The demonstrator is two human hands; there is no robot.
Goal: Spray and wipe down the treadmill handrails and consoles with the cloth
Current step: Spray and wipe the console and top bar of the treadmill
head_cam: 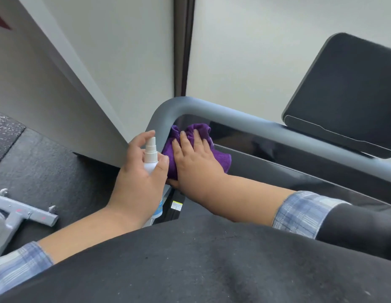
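My right hand (195, 159) lies flat with straight fingers on a bunched purple cloth (220, 157), pressing it against the glossy black console panel (266, 147) just under the bend of the grey handrail (234, 118). My left hand (138, 173) grips a small white spray bottle (151, 155) upright, right beside the cloth, with the index finger raised over the nozzle. A dark screen (345, 92) rises at the right above the rail.
A pale wall and a dark vertical frame strip (183, 47) stand behind the treadmill. Dark speckled floor (48, 167) lies to the left, with a grey metal machine base (22, 212) on it. My dark clothing fills the lower frame.
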